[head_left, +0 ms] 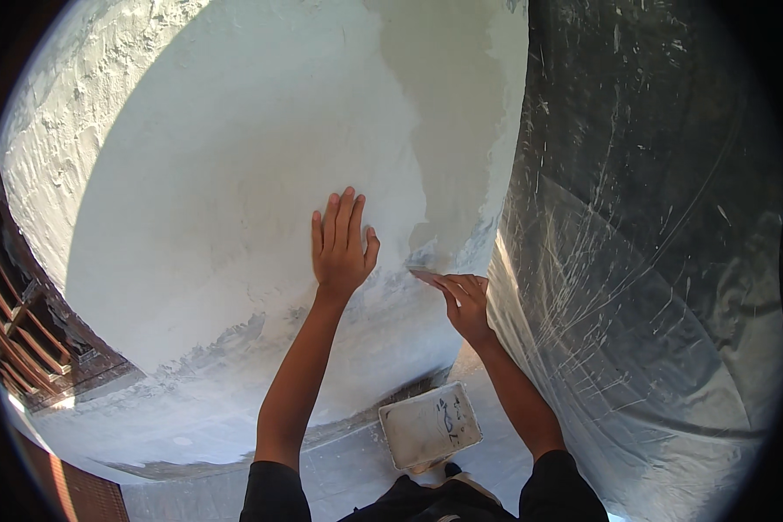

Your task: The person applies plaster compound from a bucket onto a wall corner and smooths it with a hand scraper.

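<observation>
Left hand [342,258] spreads on wall [209,217], right hand [470,309] grips scraper [423,275], plastic sheeting [618,365] alongside and tub [458,416] below.

To your left is a brown barred frame [100,383], with a reddish-brown panel [96,493] below it, crossed by bright light. To your right, translucent plastic sheeting [618,348] drapes in folds, streaked with white.

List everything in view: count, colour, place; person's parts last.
Smooth plaster wall: 1, white, centre
Flat plaster patch: 1, grey-beige, wall's upper right
Rough plaster strip: 1, cream, upper left
Slatted wooden-looking grille: 1, brown, left edge
Thin-bladed scraper: 1, greyish, at wall
Rectangular tub: 1, off-white, lower centre
Plastic sheeting: count unclear, translucent, right
Sleeves: 2, black, bottom
Forearms: 2, bare, lower centre
Left hand: 1, bare, flat on wall
Right hand: 1, bare, gripping scraper
</observation>
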`<state>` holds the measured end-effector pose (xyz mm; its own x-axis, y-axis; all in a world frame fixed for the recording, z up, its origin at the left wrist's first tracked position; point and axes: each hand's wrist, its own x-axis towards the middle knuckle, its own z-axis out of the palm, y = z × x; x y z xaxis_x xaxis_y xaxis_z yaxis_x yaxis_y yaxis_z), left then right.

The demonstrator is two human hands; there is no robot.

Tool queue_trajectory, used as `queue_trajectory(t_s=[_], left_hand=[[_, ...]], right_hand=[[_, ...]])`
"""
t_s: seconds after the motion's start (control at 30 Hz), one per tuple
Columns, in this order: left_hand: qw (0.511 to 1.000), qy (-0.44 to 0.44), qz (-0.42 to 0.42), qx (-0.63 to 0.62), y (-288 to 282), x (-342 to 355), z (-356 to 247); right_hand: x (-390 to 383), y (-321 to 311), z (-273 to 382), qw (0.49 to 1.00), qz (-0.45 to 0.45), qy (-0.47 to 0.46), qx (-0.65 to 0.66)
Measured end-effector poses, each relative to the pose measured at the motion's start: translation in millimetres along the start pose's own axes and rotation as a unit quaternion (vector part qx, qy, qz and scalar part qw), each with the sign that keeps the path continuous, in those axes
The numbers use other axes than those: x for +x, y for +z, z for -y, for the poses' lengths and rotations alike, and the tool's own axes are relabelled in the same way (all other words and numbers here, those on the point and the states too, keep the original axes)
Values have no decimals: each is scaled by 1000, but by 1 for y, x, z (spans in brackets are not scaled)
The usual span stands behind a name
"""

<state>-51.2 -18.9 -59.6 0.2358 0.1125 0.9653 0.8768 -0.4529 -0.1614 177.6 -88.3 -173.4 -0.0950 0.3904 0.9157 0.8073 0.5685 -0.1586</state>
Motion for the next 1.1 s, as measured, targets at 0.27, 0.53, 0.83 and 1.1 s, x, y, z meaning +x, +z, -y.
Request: queue_trajectory(t_s=[0.27, 0.53, 0.83, 1.1], left_hand=[[999, -8, -8, 52, 3, -2, 0], [998, 6, -1, 68, 5, -4, 0], [997, 6, -3, 81, 8, -4, -2], [996, 5, -2, 88, 11, -5, -1]], right_hand=[[66, -5, -35, 965, -89, 182, 168], [94, 5, -71, 948, -131, 208, 202], [75, 18, -81, 952, -78, 213, 204], [66, 14, -71, 929, -55, 248, 268]])
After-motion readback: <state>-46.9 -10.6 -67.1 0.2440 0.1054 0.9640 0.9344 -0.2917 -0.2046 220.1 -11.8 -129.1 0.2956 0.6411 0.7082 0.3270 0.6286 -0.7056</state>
